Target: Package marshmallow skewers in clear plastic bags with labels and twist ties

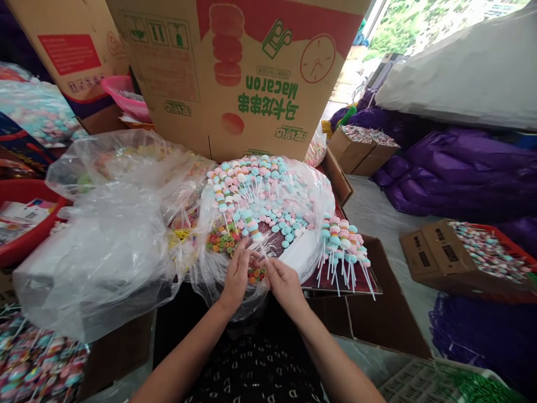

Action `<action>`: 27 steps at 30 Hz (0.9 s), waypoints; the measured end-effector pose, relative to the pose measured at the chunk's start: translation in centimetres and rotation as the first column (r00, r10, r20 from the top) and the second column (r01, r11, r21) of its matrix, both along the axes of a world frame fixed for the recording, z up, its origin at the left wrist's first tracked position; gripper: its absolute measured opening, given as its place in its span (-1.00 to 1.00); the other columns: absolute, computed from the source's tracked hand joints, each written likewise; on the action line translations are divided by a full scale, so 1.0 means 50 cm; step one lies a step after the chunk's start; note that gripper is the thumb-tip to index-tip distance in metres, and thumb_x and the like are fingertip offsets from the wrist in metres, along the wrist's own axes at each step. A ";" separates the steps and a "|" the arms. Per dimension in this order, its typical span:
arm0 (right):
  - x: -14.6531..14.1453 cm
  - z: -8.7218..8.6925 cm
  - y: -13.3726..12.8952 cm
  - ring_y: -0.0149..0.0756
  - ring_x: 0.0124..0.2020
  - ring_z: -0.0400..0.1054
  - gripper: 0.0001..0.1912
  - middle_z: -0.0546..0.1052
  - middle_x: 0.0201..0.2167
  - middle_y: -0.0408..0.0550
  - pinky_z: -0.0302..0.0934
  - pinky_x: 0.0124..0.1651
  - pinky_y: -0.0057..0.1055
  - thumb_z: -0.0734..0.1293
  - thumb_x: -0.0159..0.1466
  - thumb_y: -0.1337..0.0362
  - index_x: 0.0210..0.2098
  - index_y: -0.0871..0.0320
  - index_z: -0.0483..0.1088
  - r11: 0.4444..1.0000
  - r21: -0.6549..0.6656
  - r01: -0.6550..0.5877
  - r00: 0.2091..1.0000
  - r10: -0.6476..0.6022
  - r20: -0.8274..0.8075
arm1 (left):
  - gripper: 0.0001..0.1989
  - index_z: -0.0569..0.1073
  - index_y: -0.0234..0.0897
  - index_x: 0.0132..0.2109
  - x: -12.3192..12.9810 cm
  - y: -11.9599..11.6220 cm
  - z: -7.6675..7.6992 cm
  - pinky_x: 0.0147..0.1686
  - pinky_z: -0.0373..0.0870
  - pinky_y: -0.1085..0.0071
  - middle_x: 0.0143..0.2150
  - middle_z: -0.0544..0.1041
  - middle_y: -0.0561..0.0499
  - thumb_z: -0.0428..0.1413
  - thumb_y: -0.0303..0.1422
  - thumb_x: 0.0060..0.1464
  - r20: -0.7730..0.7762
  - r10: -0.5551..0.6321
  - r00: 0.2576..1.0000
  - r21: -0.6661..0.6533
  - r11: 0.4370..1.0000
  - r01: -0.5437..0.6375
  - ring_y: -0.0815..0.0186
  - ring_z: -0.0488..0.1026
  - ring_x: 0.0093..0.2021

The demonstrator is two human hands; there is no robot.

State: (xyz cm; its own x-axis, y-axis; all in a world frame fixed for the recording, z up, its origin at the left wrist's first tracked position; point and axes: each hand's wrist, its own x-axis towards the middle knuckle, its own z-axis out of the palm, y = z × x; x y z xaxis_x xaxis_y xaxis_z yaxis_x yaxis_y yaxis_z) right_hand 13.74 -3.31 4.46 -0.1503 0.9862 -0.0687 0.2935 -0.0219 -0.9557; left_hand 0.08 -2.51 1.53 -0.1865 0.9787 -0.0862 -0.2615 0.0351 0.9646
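Cluttered room, head view: smooth grey floor (364, 196), bright opening at upper right. Dark maroon worktop (312, 281), largely hidden under plastic.

Left hand (235, 277), bare: fingers curled inward, gap narrow. Right hand (286, 280), bare: thumb and forefinger drawn together, just beside the left fingertips. Whether either grips a stick: cannot tell.

Pink-and-blue candy skewer (251, 228): just beyond the left fingertips, lower end hard to make out.

Large brown cardboard "Macaron" box (168, 73): printing upside down, top cut off.

Clear plastic bag (325, 193): loose pink and blue round candies (287, 230) within; heaped pink-and-blue skewers (262, 165) in or on it, unclear which. Red, orange and green ring candies (222, 242): near the left hand.

White-stick skewers (344, 238): at right, sticks overhanging the worktop.

Red plastic basin (36, 191): printed packets inside, left side cut off.

Brown cardboard carton (428, 257): small multicoloured pieces, too small to identify.
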 end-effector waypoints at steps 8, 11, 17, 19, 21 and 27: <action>0.027 0.137 0.274 -0.24 -0.47 0.39 -0.61 0.44 -0.63 -0.20 0.23 -0.24 -0.37 0.15 0.43 0.11 -0.20 0.11 0.58 0.938 0.245 0.245 0.907 -0.312 0.284 | -0.65 0.65 -0.29 0.00 -0.023 0.002 -0.065 -0.15 0.53 0.26 -0.26 0.67 -0.08 0.07 -0.21 0.29 -0.434 -0.094 0.896 0.085 0.986 0.144 0.24 0.58 -0.30; 0.008 0.164 0.378 -0.20 -0.37 0.46 -0.59 0.52 -0.56 -0.09 0.25 -0.16 -0.36 0.13 0.45 0.21 -0.38 0.13 0.53 0.935 0.271 0.227 0.830 -0.332 0.449 | -0.64 0.66 -0.29 0.00 -0.026 0.004 -0.073 -0.11 0.55 0.25 -0.24 0.69 -0.10 0.06 -0.23 0.28 -0.460 -0.094 0.883 0.121 0.978 0.167 0.23 0.59 -0.28; -0.008 0.168 0.417 -0.07 -0.22 0.54 -0.62 0.60 -0.49 0.03 0.31 -0.02 -0.27 0.16 0.44 0.29 -0.32 0.16 0.58 0.963 0.219 0.159 0.807 -0.255 0.533 | -0.71 0.67 -0.23 -0.04 -0.026 0.002 -0.073 -0.03 0.54 0.20 -0.19 0.69 -0.09 0.11 -0.24 0.25 -0.435 -0.097 0.895 0.138 0.975 0.173 0.20 0.60 -0.22; 0.005 0.154 0.385 0.00 -0.12 0.56 -0.62 0.65 -0.40 0.07 0.31 0.07 -0.18 0.16 0.44 0.25 -0.05 0.19 0.60 0.955 0.248 0.160 0.791 -0.275 0.547 | -0.73 0.67 -0.22 -0.08 -0.025 0.000 -0.063 -0.02 0.54 0.20 -0.17 0.69 -0.09 0.18 -0.19 0.21 -0.371 -0.124 0.920 0.121 0.976 0.180 0.20 0.60 -0.22; 0.027 0.134 0.344 0.03 -0.09 0.57 -0.53 0.67 -0.34 0.07 0.34 0.10 -0.10 0.20 0.41 0.20 0.20 0.20 0.51 0.929 0.334 0.161 0.790 -0.325 0.521 | -0.70 0.67 -0.22 -0.12 -0.027 0.002 -0.048 0.00 0.52 0.20 -0.22 0.67 -0.07 0.24 -0.10 0.18 -0.228 -0.157 0.961 0.079 0.981 0.179 0.18 0.60 -0.20; 0.065 0.061 0.194 -0.08 -0.14 0.57 -0.49 0.68 -0.24 0.04 0.41 0.09 -0.08 0.19 0.42 0.06 0.19 0.15 0.53 0.911 0.387 0.140 0.923 -0.262 0.283 | -0.37 0.61 -0.24 0.06 -0.058 0.029 0.010 0.15 0.53 0.08 0.05 0.69 -0.21 0.00 0.20 0.31 0.543 -0.029 0.840 -0.083 0.993 0.088 0.06 0.63 0.09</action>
